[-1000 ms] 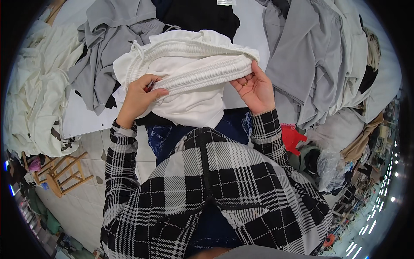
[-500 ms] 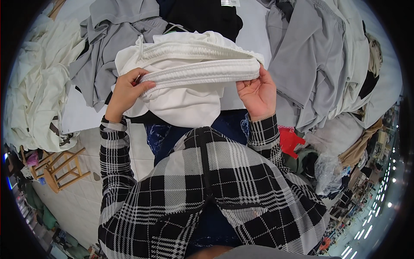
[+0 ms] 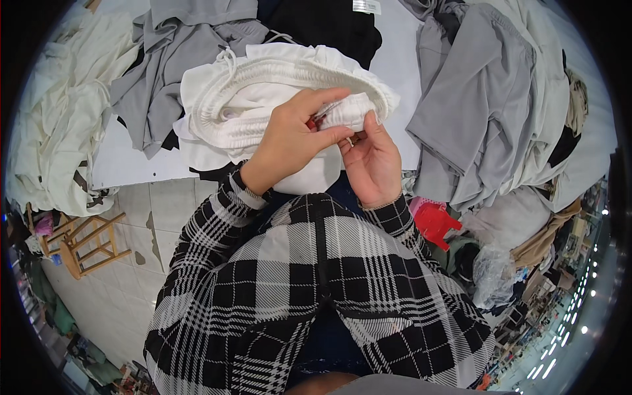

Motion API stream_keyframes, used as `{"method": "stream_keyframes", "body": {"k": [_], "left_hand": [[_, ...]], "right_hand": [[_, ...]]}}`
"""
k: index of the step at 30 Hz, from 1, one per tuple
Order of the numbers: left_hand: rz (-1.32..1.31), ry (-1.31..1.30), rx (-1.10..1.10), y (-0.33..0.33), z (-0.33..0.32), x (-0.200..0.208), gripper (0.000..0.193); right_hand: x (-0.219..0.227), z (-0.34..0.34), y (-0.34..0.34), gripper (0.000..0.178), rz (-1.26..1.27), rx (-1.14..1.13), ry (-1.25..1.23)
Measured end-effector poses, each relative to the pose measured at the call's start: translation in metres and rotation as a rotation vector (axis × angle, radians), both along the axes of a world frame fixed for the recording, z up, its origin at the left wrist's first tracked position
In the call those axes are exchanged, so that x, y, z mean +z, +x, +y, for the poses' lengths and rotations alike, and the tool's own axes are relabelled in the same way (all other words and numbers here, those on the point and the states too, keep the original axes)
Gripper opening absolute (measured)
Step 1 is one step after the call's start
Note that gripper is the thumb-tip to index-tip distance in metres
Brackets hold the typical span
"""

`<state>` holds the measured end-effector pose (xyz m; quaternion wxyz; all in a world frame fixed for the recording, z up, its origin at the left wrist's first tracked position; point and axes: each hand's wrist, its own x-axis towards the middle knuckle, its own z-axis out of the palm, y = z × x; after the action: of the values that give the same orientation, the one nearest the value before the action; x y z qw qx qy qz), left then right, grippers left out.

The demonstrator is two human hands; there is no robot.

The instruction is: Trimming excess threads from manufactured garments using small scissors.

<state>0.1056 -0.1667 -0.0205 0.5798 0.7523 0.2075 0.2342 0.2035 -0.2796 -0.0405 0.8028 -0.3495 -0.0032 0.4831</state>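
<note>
A white garment point(image 3: 217, 141) with a gathered elastic waistband lies on the table in front of me, its waist opening facing up. A drawstring point(image 3: 228, 60) hangs at the far left of the band. My left hand point(image 3: 293, 135) is closed at the right part of the waistband, thumb and index finger against the folded band. In its fingers sits a small red tool with a grey metal part point(image 3: 318, 120), mostly hidden, that looks like thread snips. My right hand point(image 3: 372, 161) pinches the folded waistband point(image 3: 355, 108) from the right, thumb on top.
Grey garments point(image 3: 471, 99) are heaped at the right, and more grey cloth point(image 3: 194, 49) lies far left. Black cloth point(image 3: 322, 29) lies beyond the white garment. Cream garments point(image 3: 69, 112) hang over the left edge. Wooden stools point(image 3: 92, 243) and a red plastic object point(image 3: 434, 224) stand below.
My left hand has moved right from the band's left end to beside my right hand. The stretched waistband has slackened into a wide loop, its right part now bunched between my fingers.
</note>
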Motion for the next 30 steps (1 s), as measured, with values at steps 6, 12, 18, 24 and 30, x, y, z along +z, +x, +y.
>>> {"method": "stream_keyframes", "body": {"k": [6,12,18,24,30], "left_hand": [[-0.045,0.056,0.005,-0.004,0.006,-0.016,0.031],[0.011,0.134,-0.045,-0.01,0.017,-0.018,0.026],[0.026,0.093,-0.161,-0.013,0.025,-0.005,0.026],[-0.021,0.018,-0.075,-0.015,0.021,0.006,0.029],[0.026,0.086,-0.096,-0.018,0.028,0.002,0.03]], "right_hand": [[-0.009,-0.004,-0.002,0.036,0.133,-0.026,0.051],[0.002,-0.005,0.005,0.038,-1.333,-0.455,-0.256],[0.016,0.002,0.037,0.044,-2.096,0.127,-0.334],[0.012,0.004,0.041,0.039,-1.91,0.045,-0.312],[0.026,0.013,0.034,0.049,-1.837,0.147,-0.163]]}}
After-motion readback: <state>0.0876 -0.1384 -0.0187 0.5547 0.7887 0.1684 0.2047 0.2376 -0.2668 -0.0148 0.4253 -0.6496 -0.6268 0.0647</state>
